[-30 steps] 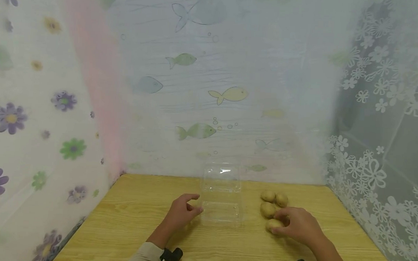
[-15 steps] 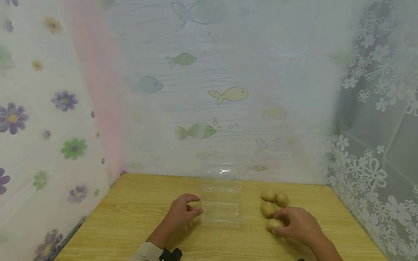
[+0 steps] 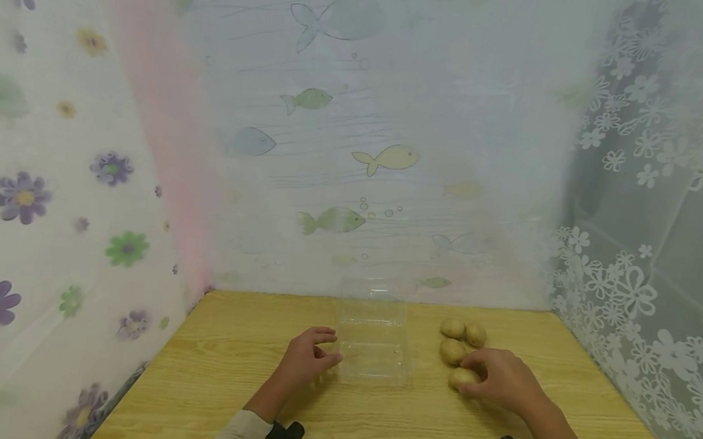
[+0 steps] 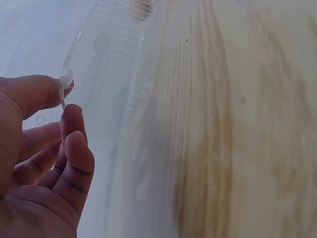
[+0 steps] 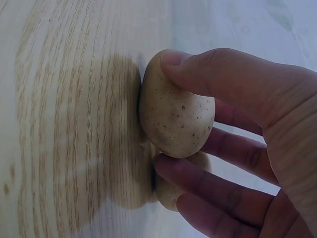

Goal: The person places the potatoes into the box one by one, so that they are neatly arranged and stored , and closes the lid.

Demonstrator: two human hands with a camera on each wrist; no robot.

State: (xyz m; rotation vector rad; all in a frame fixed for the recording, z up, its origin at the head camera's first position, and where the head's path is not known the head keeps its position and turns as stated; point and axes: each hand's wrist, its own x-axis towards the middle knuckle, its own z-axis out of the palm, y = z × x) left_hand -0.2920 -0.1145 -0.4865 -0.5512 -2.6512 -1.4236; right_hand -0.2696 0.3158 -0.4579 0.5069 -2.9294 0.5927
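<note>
Though apart, hands (image 3: 308,358) (image 3: 505,378) on clr tub (image 3: 374,365), potato (image 5: 172,115).

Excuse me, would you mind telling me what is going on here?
A person's right hand is gripping a potato on the right side of the wooden table, with three other potatoes just beyond it. Their left hand touches the left edge of a clear plastic clamshell container. Its lid stands open, and all four potatoes are outside it.

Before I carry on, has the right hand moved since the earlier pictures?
No, not visibly: in the head view, the right hand keeps its place against the table's back edge, gripping the nearest potato.
</note>
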